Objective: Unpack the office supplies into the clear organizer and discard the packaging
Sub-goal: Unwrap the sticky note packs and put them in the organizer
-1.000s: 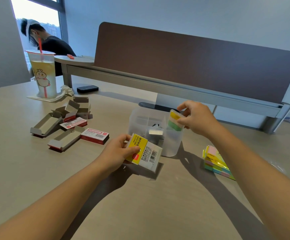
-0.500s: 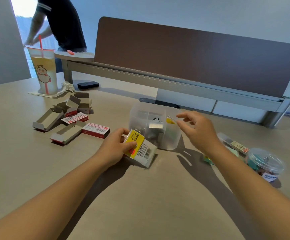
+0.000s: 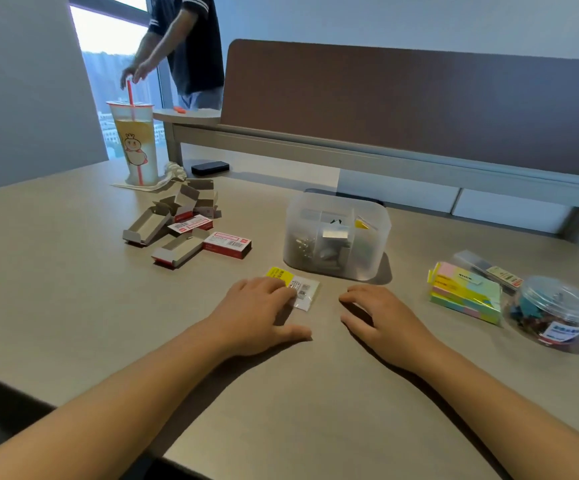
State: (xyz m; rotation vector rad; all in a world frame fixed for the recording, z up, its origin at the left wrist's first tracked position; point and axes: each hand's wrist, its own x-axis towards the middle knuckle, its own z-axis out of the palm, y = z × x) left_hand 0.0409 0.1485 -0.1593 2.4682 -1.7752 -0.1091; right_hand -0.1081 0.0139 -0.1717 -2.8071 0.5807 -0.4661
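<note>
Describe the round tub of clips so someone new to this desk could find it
Start at the clear organizer mid-desk and look right, past the pastel sticky notes. The tub stands at the far right. It alone is round, clear-lidded, and full of coloured clips.

A person's left hand (image 3: 264,313) rests flat on a yellow-and-white packet (image 3: 296,287) lying on the desk (image 3: 281,393), while the right hand (image 3: 381,317) lies relaxed beside it. Just beyond stands the clear organizer (image 3: 336,237); opened red-and-white boxes (image 3: 184,230) sit to its left, with sticky notes (image 3: 464,292) and a round clip tub (image 3: 554,310) to its right.
</note>
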